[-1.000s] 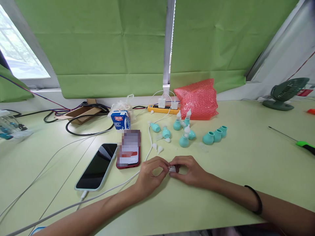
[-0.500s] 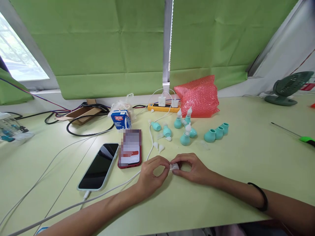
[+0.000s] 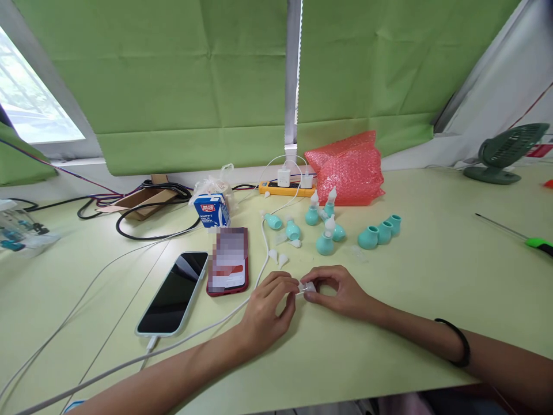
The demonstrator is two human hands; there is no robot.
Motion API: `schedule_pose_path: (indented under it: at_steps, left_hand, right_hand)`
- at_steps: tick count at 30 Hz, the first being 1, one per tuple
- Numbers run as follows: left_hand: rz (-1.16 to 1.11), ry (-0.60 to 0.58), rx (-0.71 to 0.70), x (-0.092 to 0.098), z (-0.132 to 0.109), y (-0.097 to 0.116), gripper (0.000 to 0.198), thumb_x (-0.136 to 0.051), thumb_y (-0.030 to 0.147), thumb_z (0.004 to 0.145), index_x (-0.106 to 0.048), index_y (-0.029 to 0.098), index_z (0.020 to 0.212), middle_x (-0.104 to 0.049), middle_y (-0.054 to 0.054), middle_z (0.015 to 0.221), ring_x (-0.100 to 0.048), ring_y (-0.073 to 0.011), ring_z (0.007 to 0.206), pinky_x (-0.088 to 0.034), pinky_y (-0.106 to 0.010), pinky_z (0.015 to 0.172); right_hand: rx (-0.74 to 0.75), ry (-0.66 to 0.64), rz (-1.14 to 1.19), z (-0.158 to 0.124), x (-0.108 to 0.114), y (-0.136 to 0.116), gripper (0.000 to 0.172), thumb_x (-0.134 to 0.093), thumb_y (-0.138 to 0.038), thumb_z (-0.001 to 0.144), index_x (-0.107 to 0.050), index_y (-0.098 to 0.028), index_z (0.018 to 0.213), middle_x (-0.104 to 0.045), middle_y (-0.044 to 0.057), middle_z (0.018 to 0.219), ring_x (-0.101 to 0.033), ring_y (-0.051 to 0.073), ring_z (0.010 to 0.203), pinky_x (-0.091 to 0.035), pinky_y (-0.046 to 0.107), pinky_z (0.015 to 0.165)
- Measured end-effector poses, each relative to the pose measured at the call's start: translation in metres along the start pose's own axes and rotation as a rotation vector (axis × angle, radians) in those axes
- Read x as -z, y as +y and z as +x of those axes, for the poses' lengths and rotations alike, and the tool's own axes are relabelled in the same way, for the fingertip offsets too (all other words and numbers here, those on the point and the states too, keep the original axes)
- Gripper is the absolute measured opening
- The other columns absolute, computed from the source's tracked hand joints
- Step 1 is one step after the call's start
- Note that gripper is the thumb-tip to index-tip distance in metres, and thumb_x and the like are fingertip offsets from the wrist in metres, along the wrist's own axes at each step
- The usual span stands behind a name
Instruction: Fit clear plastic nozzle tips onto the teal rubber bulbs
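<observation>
My left hand [image 3: 268, 308] and my right hand [image 3: 334, 288] meet at the middle of the pale green table [image 3: 432, 300], fingers curled in a pinch round one small clear plastic piece [image 3: 307, 286]. Both hands rest on the tabletop. Just beyond them lie two small white cone tips [image 3: 277, 258]. Farther back stand several teal bulb-shaped parts [image 3: 325, 243], some capped with white tips, and three open teal bulbs [image 3: 382, 231] in a row.
A phone with a dark screen [image 3: 173, 293] and a red-cased phone [image 3: 228, 260] lie left of my hands, with white cables [image 3: 263, 242] running past. A milk carton [image 3: 211, 210], power strip [image 3: 287, 188], pink bubble wrap [image 3: 348, 170], fan [image 3: 505, 154] and green-handled screwdriver [image 3: 531, 242] sit farther out.
My hands have shifted slightly away from me and their fingers have turned the small clear piece between them. The view has tilted a little.
</observation>
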State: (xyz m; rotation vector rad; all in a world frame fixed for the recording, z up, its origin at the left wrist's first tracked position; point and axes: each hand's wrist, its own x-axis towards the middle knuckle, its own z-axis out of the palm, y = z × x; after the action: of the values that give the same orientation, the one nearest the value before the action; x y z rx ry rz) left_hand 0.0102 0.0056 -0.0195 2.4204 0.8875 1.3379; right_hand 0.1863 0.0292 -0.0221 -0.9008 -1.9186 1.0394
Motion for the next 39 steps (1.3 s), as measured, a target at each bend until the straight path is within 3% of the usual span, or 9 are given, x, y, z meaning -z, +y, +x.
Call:
schedule_pose_path:
  at_steps: [6,9,16,22,26,33,36,39]
  left_hand:
    - [-0.049,-0.088,-0.009,0.004,-0.002,0.001,0.022,-0.038,0.003,0.075,-0.051,0.016,0.088,-0.06,-0.008,0.084,-0.054,-0.017,0.087,-0.046,-0.03,0.074]
    - [-0.071,-0.105,0.062,0.006,-0.002,0.001,0.022,-0.036,0.004,0.077,-0.05,0.016,0.089,-0.06,-0.008,0.084,-0.056,-0.016,0.083,-0.046,-0.028,0.072]
    - [-0.21,0.001,0.263,0.004,-0.001,0.0,0.013,-0.041,0.01,0.079,-0.053,0.016,0.083,-0.061,-0.005,0.078,-0.059,-0.0133,0.074,-0.05,-0.026,0.068]
    - [-0.291,0.031,0.316,0.004,0.002,0.002,0.013,-0.051,0.014,0.074,-0.051,0.017,0.086,-0.057,-0.006,0.088,-0.055,-0.0161,0.086,-0.05,-0.032,0.076]
    - [-0.368,-0.09,0.443,0.006,0.006,0.003,0.024,-0.057,0.019,0.071,-0.051,0.018,0.094,-0.056,-0.007,0.095,-0.055,-0.0173,0.087,-0.05,-0.031,0.074]
    - [-0.505,-0.218,0.624,0.003,0.008,-0.002,0.031,-0.063,0.03,0.067,-0.058,0.012,0.091,-0.063,-0.008,0.08,-0.059,-0.0175,0.073,-0.049,-0.028,0.066]
    - [-0.555,-0.297,0.618,0.002,0.008,-0.004,0.028,-0.06,0.033,0.07,-0.061,0.01,0.087,-0.065,-0.008,0.078,-0.059,-0.0171,0.071,-0.047,-0.026,0.063]
    - [-0.468,-0.342,0.539,0.004,0.007,-0.002,0.027,-0.055,0.032,0.074,-0.061,0.01,0.087,-0.064,-0.007,0.077,-0.058,-0.0162,0.069,-0.046,-0.024,0.06]
  right_hand:
    - [0.01,-0.004,0.016,-0.001,0.0,0.001,0.013,-0.058,-0.02,0.068,-0.06,-0.014,0.08,-0.06,0.003,0.071,-0.055,0.012,0.064,-0.048,0.024,0.061]
    - [0.045,-0.001,-0.013,-0.001,0.0,0.001,0.013,-0.058,-0.02,0.069,-0.061,-0.015,0.081,-0.059,0.002,0.069,-0.055,0.012,0.063,-0.048,0.023,0.06]
    - [0.195,0.023,-0.157,-0.002,0.0,-0.002,0.014,-0.059,-0.02,0.07,-0.06,-0.017,0.083,-0.059,0.002,0.069,-0.055,0.012,0.062,-0.047,0.024,0.059]
    - [0.328,0.053,-0.262,-0.002,0.002,-0.003,0.011,-0.055,-0.022,0.073,-0.057,-0.019,0.084,-0.062,0.002,0.074,-0.057,0.012,0.065,-0.048,0.024,0.062]
    - [0.423,0.075,-0.252,-0.002,0.001,-0.001,0.013,-0.056,-0.02,0.074,-0.056,-0.02,0.087,-0.064,0.003,0.08,-0.06,0.013,0.072,-0.049,0.024,0.065]
    - [0.56,0.119,-0.304,-0.005,0.0,-0.001,0.019,-0.058,-0.012,0.072,-0.058,-0.021,0.089,-0.065,0.004,0.085,-0.06,0.013,0.08,-0.051,0.024,0.069]
    - [0.589,0.145,-0.297,-0.005,0.001,-0.001,0.022,-0.059,-0.01,0.071,-0.059,-0.021,0.09,-0.064,0.004,0.087,-0.06,0.013,0.079,-0.052,0.024,0.068]
    - [0.609,0.12,-0.283,-0.006,0.001,-0.001,0.022,-0.059,-0.01,0.071,-0.059,-0.022,0.09,-0.064,0.004,0.087,-0.061,0.012,0.076,-0.052,0.024,0.065]
